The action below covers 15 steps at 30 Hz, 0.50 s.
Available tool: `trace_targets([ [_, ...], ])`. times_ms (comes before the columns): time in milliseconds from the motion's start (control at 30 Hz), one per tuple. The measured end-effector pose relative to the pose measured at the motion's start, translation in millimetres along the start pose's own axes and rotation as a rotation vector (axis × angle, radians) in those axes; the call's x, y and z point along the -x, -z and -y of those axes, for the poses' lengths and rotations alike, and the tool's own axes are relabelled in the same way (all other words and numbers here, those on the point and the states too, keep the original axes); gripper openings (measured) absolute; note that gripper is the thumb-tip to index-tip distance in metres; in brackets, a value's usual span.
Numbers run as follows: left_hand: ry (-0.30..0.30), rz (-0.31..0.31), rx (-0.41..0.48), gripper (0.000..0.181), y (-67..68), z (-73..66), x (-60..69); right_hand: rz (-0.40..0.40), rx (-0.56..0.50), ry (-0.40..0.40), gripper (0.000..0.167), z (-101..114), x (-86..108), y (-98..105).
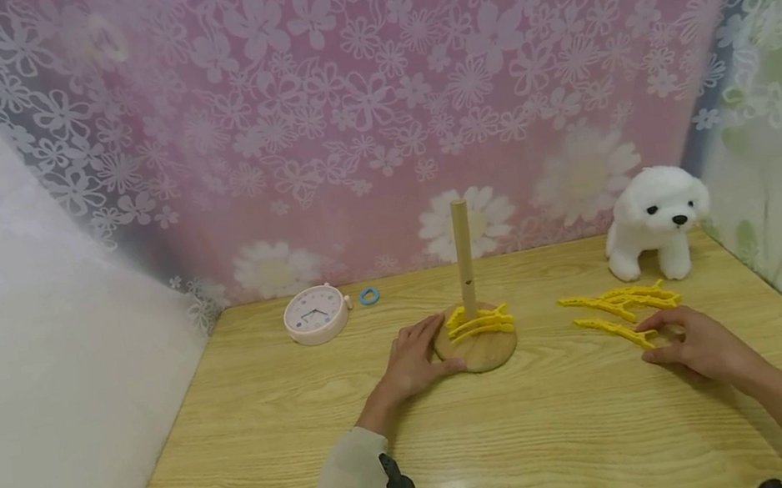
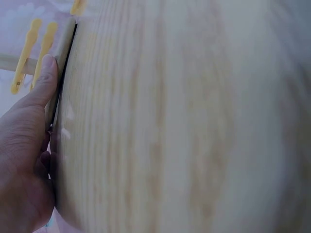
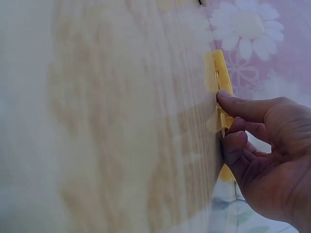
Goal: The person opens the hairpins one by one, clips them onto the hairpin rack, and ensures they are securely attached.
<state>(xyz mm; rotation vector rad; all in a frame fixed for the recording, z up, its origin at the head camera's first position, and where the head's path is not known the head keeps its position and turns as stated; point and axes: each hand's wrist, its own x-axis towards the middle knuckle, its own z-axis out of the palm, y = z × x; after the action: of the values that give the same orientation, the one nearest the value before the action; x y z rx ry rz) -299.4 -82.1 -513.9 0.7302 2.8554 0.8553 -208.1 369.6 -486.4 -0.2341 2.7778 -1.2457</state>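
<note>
Yellow forked pieces (image 1: 610, 325), tan wood-grained tabletop (image 1: 539, 424), white plush dog (image 1: 652, 226), blue ring (image 1: 370, 303), white-flowered pink backdrop (image 1: 371, 112)

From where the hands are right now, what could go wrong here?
The right hand grips the nearest yellow piece near one end, so it might swing or slip if lifted. Other loose yellow pieces lie just beyond; a careless brush could scatter them. The tall post on its round base could perhaps tip if knocked, spilling the yellow pieces at its foot, though the left hand holds the base's edge.
</note>
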Motion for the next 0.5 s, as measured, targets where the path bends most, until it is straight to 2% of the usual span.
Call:
trace_targets([
  [67,0.002,0.002,0.003,0.095,0.0,0.2,0.4,0.002,-0.021,-0.022,0.047,0.3,0.8,-0.8],
  [267,-0.004,0.005,-0.004,0.095,-1.0,2.1,-0.2,0.045,-0.177,-0.087,0.045,-0.7,1.2,-2.3],
  [367,-0.006,0.002,-0.011,0.095,-1.5,2.8,-1.1,0.04,-0.195,-0.077,0.044,0.7,-0.4,-2.7],
  [500,-0.008,-0.002,-0.009,0.095,-1.5,2.4,-1.9,0.014,-0.168,-0.02,0.041,5.5,-3.1,-2.7],
])
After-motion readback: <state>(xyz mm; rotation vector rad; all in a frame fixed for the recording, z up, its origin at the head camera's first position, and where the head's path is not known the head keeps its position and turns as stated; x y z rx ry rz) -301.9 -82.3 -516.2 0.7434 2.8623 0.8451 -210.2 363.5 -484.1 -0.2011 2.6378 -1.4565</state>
